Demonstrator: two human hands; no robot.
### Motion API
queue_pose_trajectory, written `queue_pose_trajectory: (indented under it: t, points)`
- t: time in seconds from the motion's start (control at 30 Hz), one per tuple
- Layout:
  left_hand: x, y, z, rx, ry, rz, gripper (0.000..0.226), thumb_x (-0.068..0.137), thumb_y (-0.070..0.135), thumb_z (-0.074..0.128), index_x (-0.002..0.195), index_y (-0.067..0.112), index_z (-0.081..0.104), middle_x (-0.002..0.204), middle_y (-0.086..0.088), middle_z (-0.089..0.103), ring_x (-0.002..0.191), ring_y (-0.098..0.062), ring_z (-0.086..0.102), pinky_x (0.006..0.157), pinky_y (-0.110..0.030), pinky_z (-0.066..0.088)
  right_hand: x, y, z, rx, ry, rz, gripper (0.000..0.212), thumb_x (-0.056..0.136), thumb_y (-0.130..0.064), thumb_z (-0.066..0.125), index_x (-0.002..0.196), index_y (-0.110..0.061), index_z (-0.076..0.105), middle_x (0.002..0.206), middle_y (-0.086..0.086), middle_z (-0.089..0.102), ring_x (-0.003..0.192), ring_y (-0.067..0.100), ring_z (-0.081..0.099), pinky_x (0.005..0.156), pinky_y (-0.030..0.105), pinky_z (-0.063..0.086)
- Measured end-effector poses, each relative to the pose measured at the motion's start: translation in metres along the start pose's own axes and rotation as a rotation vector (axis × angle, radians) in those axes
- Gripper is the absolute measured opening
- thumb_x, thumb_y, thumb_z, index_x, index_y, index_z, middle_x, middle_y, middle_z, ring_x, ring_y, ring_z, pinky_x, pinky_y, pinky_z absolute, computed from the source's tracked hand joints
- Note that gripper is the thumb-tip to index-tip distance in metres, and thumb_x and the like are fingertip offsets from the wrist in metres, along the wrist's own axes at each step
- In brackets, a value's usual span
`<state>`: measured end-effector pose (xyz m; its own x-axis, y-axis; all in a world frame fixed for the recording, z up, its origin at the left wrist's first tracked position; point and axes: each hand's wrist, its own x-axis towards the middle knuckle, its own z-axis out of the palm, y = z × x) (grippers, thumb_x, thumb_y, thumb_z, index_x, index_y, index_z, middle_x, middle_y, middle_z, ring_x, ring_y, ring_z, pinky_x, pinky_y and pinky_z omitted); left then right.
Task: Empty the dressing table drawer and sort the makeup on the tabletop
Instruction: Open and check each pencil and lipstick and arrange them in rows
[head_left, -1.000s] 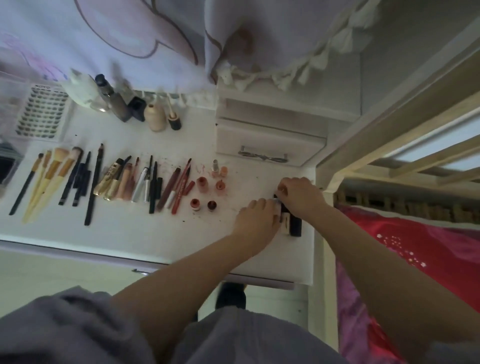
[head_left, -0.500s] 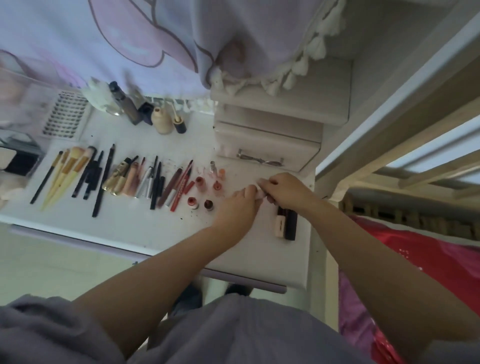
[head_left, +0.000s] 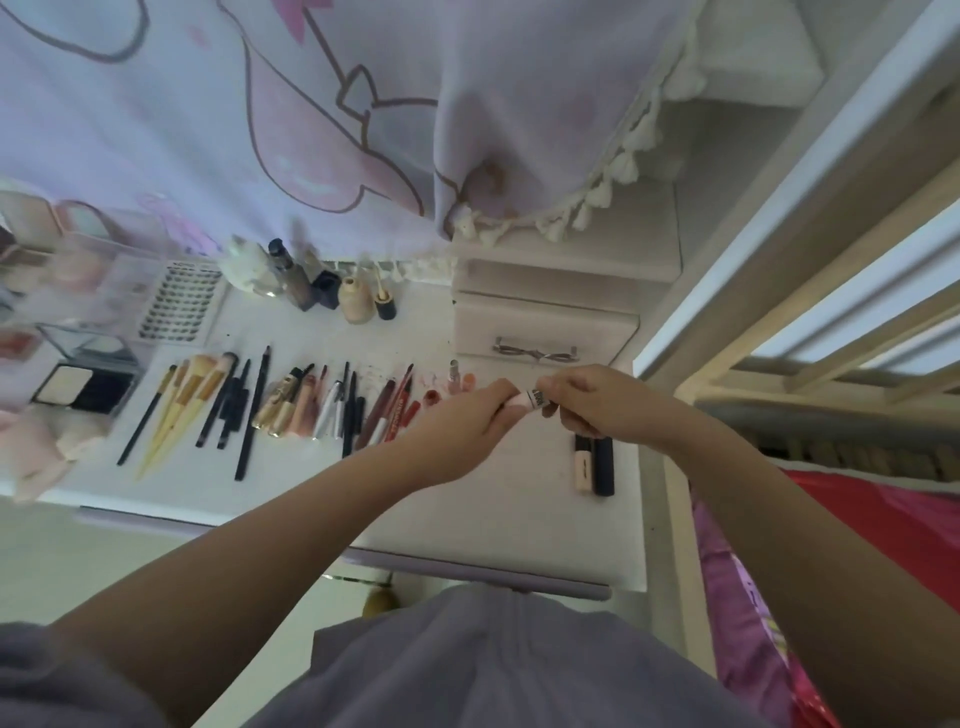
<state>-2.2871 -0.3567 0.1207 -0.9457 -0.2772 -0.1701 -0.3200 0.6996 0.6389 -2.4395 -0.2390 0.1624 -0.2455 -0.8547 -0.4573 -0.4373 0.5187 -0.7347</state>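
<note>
Both hands have risen off the white tabletop since the earlier frame and now meet above it. Left hand pinches the pale pink end of a small pink tube with a white printed label; right hand curls its fingers round the opposite end. Just below the right fingers, a beige tube and a black tube lie side by side, close to the tabletop's right edge. Left of the left fingers runs a row of brushes and pencils. Bare surface lies nearer the front edge.
</note>
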Motion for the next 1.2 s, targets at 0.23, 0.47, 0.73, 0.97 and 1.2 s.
queue_pose_trajectory:
  t: [0.23, 0.47, 0.73, 0.97, 1.2]
  points:
    - [-0.007, -0.002, -0.014, 0.077, 0.004, 0.023, 0.023, 0.098, 0.044, 0.028, 0.094, 0.024, 0.039, 0.069, 0.007, 0.046, 0.058, -0.010, 0.044, 0.050, -0.028, 0.027, -0.006, -0.013, 0.001, 0.070, 0.013, 0.045, 0.032, 0.096, -0.046, 0.041, 0.094, -0.019, 0.058, 0.063, -0.012, 0.062, 0.056, 0.003, 0.055, 0.053, 0.017, 0.042]
    - [-0.011, -0.004, -0.019, 0.093, 0.000, 0.039, 0.030, 0.098, 0.044, 0.028, 0.099, 0.019, 0.045, 0.069, 0.007, 0.047, 0.056, -0.009, 0.045, 0.049, -0.026, 0.029, -0.010, -0.017, 0.004, 0.124, 0.027, 0.049, 0.020, 0.095, -0.037, 0.050, 0.102, -0.020, 0.059, 0.079, -0.009, 0.067, 0.064, 0.001, 0.060, 0.057, 0.020, 0.046]
    - [-0.014, -0.001, -0.016, 0.068, -0.003, 0.029, 0.037, 0.096, 0.050, 0.027, 0.104, 0.020, 0.047, 0.071, 0.005, 0.049, 0.058, -0.012, 0.047, 0.051, -0.028, 0.032, -0.016, -0.015, 0.007, 0.120, 0.065, 0.042, 0.021, 0.095, -0.038, 0.050, 0.098, -0.020, 0.060, 0.070, -0.012, 0.065, 0.056, 0.001, 0.056, 0.050, 0.015, 0.043]
    - [-0.014, 0.003, -0.013, 0.085, -0.015, 0.032, 0.031, 0.098, 0.045, 0.030, 0.109, 0.022, 0.047, 0.079, 0.005, 0.053, 0.065, -0.015, 0.052, 0.059, -0.033, 0.042, -0.021, -0.009, 0.005, 0.087, 0.047, 0.008, 0.016, 0.097, -0.028, 0.050, 0.098, -0.024, 0.065, 0.068, -0.014, 0.060, 0.050, -0.004, 0.049, 0.049, 0.013, 0.041]
    - [-0.018, -0.014, -0.005, 0.089, -0.267, -0.104, 0.033, 0.100, 0.034, 0.031, 0.126, 0.014, 0.038, 0.133, -0.016, 0.048, 0.102, -0.024, 0.061, 0.091, -0.040, 0.048, -0.025, 0.020, -0.005, -0.255, -0.040, 0.151, 0.015, 0.096, -0.021, 0.049, 0.111, -0.022, 0.052, 0.093, -0.011, 0.065, 0.083, 0.001, 0.060, 0.059, 0.011, 0.044]
